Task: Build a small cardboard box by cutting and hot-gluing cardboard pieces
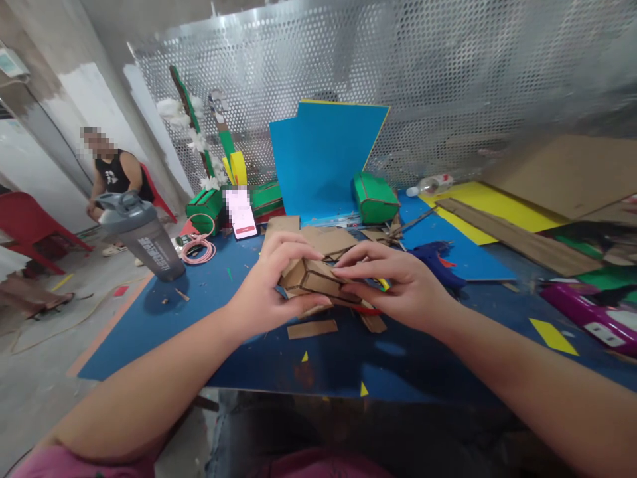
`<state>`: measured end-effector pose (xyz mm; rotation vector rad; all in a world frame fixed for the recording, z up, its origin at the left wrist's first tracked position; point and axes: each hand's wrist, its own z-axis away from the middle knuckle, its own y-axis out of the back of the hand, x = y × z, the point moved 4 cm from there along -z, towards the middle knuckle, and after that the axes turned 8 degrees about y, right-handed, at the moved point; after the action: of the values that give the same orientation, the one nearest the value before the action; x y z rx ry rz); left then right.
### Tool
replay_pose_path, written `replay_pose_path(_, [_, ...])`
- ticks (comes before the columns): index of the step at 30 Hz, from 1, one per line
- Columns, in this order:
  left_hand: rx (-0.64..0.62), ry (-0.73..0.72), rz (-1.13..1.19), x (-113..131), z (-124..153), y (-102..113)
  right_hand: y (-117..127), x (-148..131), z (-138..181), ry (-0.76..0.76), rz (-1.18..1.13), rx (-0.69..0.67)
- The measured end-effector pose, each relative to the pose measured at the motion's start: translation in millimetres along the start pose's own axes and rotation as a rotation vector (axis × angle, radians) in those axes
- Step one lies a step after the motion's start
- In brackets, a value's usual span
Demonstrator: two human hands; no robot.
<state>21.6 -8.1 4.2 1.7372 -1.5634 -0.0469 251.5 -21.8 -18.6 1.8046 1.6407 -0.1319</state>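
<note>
A small brown cardboard piece (313, 279), folded into a box-like shape, is held above the blue table (239, 352) between both hands. My left hand (266, 285) is closed round its left end, thumb underneath and fingers curled over the top. My right hand (398, 285) pinches its right side, fingers pressed on the top edge. Loose cardboard strips (312, 328) lie on the table just below the hands. A blue glue gun (434, 259) rests right behind my right hand.
A grey shaker bottle (144, 236) stands at the table's left corner beside a pink cable coil (198, 250) and a phone (241, 212). Green boxes (374, 197), blue card (323, 159), yellow sheets (497, 206) and cardboard panels (567, 172) fill the back. A person (117, 174) sits far left near red chairs (30, 222).
</note>
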Motion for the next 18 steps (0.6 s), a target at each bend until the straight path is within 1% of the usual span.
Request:
replay_pose_path(6, [-0.015,-0.030,-0.024,0.9,-1.0,0.2,0.2,1.3,0.9,0.068,0.025,-0.007])
replay_pose_path(11, [-0.017,-0.045,0.007,0.3,-1.6,-0.3,0.3,1.7,1.1,0.078,0.039,-0.016])
replay_pose_path(16, [-0.043,-0.015,0.032,-5.8,-2.3,0.0,0.7,4.3,2.8,0.084,0.040,-0.028])
replay_pose_path(18, [-0.047,0.026,0.072,-10.5,-2.3,0.1,2.4,4.1,2.3,0.071,0.041,-0.039])
